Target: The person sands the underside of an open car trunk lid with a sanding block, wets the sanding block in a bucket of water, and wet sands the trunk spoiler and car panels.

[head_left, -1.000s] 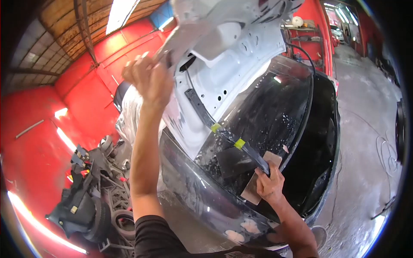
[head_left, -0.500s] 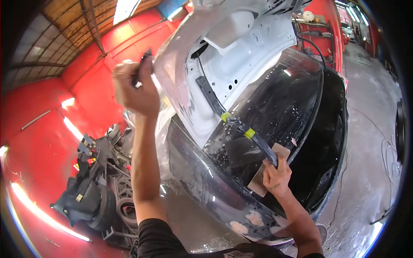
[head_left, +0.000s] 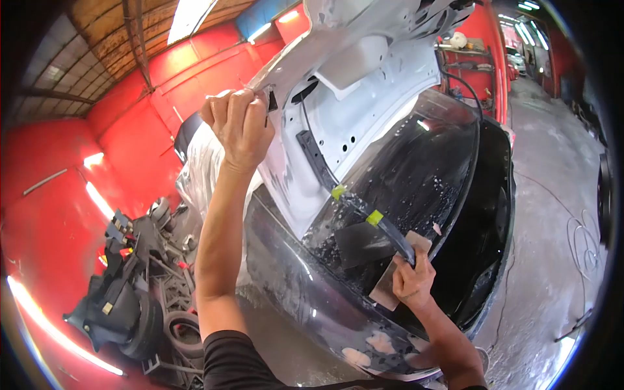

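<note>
High at the left, my left hand is closed around a thin, flat black spreader; its blade is at the edge of the raised car lid, though contact is hard to make out. Lower right, my right hand grips a flat beige board over the car's rear. A long dark strip with two yellow-green tape bands runs from the lid down to my right fingers. Whether those fingers also hold the strip, I cannot tell. Pale patches mark the dark bodywork below.
The car's rear window is speckled with white dust. A dark square sheet lies on it. Removed parts and a tyre are piled at the left by the red wall. A hose lies on the right-hand floor.
My left hand has swung right with the spreader, up to the lid's edge. My right hand keeps its hold on the board. The whole view has shifted slightly.
</note>
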{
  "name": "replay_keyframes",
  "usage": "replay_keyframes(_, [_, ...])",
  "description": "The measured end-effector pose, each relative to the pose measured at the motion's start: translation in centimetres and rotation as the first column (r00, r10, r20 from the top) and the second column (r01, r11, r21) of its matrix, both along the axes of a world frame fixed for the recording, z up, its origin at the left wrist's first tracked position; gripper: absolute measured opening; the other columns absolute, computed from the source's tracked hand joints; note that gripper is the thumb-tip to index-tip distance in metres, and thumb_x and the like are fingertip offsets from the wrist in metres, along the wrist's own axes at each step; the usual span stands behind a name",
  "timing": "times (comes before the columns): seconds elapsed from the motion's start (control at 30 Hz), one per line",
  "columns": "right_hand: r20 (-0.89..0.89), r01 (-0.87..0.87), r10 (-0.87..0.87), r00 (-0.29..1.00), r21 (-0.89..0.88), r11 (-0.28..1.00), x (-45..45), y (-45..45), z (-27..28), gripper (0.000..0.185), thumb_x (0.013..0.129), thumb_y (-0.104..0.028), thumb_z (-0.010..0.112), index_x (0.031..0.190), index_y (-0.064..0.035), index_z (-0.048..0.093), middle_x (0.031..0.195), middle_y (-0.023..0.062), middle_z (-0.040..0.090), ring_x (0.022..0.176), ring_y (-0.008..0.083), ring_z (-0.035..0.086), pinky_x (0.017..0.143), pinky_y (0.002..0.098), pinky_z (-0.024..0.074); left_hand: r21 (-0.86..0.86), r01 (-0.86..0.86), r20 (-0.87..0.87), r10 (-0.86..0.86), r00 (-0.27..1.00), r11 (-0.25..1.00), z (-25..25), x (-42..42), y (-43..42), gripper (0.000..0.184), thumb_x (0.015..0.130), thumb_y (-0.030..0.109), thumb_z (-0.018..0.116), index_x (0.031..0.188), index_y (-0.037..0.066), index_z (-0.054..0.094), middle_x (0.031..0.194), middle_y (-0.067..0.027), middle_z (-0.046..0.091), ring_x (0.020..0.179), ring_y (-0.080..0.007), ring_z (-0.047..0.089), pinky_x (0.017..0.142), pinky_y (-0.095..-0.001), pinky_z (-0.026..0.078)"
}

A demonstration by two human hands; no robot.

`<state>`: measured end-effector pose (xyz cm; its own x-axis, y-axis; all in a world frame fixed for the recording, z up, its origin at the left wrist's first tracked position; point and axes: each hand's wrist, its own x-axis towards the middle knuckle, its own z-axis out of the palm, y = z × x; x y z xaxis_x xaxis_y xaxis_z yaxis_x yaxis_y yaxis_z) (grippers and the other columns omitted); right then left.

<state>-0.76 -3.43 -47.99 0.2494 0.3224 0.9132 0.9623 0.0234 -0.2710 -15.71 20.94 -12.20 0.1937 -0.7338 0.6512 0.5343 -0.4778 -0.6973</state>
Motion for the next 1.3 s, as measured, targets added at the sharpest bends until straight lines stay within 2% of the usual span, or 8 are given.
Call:
replay_keyframes(0.13, [0.006, 0.025, -0.025, 1.000, 0.008, 1.000, -0.2, 0.1, 0.0, 0.034, 0.066, -0.003, 0.075, 0.099, -0.0074, 0.077, 0.117, 0.0258, 0.063, 0.090, 0.0363, 0.069, 0.071, 0.0414, 0.0591, 0.085, 0.138, -0.046, -0.135, 0.990, 0.987, 2.7, 4.1, -3.1, 0.026, 0.068, 0.003, 0.076, 0.088, 0.012, 0.062, 0.093, -0.0014, 0.064, 0.088, -0.0231, 0.059, 0.083, -0.0415, 0.039])
replay_keyframes(0.37, [-0.035, -0.029, 0.031, 0.999, 0.045, 0.999, -0.4, 0.1, 0.1, 0.029, 0.067, 0.004, 0.070, 0.095, -0.0037, 0.074, 0.115, 0.0253, 0.060, 0.084, 0.0377, 0.069, 0.067, 0.0430, 0.0583, 0.038, -0.057, 0.002, 0.057, 0.998, 0.998, -0.2, -0.3, 1.8, 0.024, 0.070, 0.005, 0.072, 0.090, 0.013, 0.060, 0.097, -0.0002, 0.063, 0.086, -0.0238, 0.058, 0.087, -0.0433, 0.041])
replay_keyframes(0.57, [-0.013, 0.023, -0.023, 1.000, 0.010, 1.000, -0.2, 0.0, 0.0, 0.034, 0.065, -0.003, 0.075, 0.099, -0.0075, 0.076, 0.113, 0.0225, 0.063, 0.085, 0.0344, 0.069, 0.069, 0.0408, 0.0588, 0.162, 0.132, -0.032, -0.128, 0.991, 0.978, 3.5, 6.8, -4.7, 0.021, 0.068, 0.004, 0.075, 0.075, 0.012, 0.057, 0.088, 0.0003, 0.062, 0.088, -0.0234, 0.056, 0.092, -0.0452, 0.039])
replay_keyframes(0.73, [-0.048, -0.012, 0.013, 0.999, 0.021, 1.000, -0.1, 0.0, -0.1, 0.034, 0.065, -0.003, 0.075, 0.099, -0.0079, 0.076, 0.114, 0.0229, 0.063, 0.087, 0.0347, 0.069, 0.070, 0.0410, 0.0593, 0.011, -0.070, 0.042, 0.070, 0.997, 0.997, 0.2, 0.1, 0.5, 0.021, 0.072, 0.007, 0.077, 0.079, 0.013, 0.059, 0.092, -0.0010, 0.062, 0.090, -0.0275, 0.056, 0.095, -0.0476, 0.038])
replay_keyframes(0.87, [-0.053, 0.001, 0.000, 0.999, 0.003, 1.000, -0.3, 0.0, -0.4, 0.033, 0.066, -0.004, 0.075, 0.098, -0.0081, 0.077, 0.112, 0.0232, 0.064, 0.086, 0.0349, 0.069, 0.069, 0.0414, 0.0592, 0.081, 0.094, -0.090, -0.086, 0.992, 0.992, 3.1, 6.0, -3.8, 0.021, 0.068, 0.003, 0.075, 0.081, 0.012, 0.061, 0.097, -0.0035, 0.063, 0.097, -0.0299, 0.057, 0.100, -0.0527, 0.038])
replay_keyframes(1.1, [-0.062, -0.006, 0.009, 0.998, 0.044, 0.999, -0.2, 0.3, -0.2, 0.033, 0.066, -0.004, 0.075, 0.099, -0.0095, 0.077, 0.112, 0.0232, 0.064, 0.083, 0.0346, 0.069, 0.067, 0.0410, 0.0588, -0.002, 0.102, 0.088, -0.102, 0.991, 0.995, 0.2, 1.7, 2.0, 0.020, 0.065, 0.000, 0.073, 0.071, 0.012, 0.058, 0.101, -0.0024, 0.062, 0.097, -0.0270, 0.056, 0.090, -0.0495, 0.037])
replay_keyframes(1.13, [-0.070, -0.010, 0.012, 0.997, 0.029, 1.000, -0.1, -0.1, -0.3, 0.033, 0.066, -0.004, 0.075, 0.099, -0.0096, 0.078, 0.112, 0.0231, 0.064, 0.082, 0.0346, 0.069, 0.067, 0.0409, 0.0587, 0.132, 0.126, 0.075, -0.136, 0.988, 0.983, 1.6, 3.9, -0.3, 0.021, 0.065, 0.000, 0.073, 0.072, 0.012, 0.057, 0.099, -0.0037, 0.060, 0.094, -0.0272, 0.054, 0.087, -0.0465, 0.036])
replay_keyframes(1.3, [-0.032, -0.038, 0.038, 0.999, 0.015, 0.999, 0.5, -0.3, -0.5, 0.033, 0.066, -0.005, 0.075, 0.099, -0.0093, 0.078, 0.112, 0.0232, 0.064, 0.081, 0.0345, 0.069, 0.066, 0.0407, 0.0586, 0.107, 0.120, 0.002, -0.121, 0.993, 0.987, 3.5, 7.3, -4.8, 0.024, 0.067, 0.000, 0.076, 0.081, 0.012, 0.061, 0.099, -0.0076, 0.058, 0.094, -0.0282, 0.054, 0.087, -0.0462, 0.037])
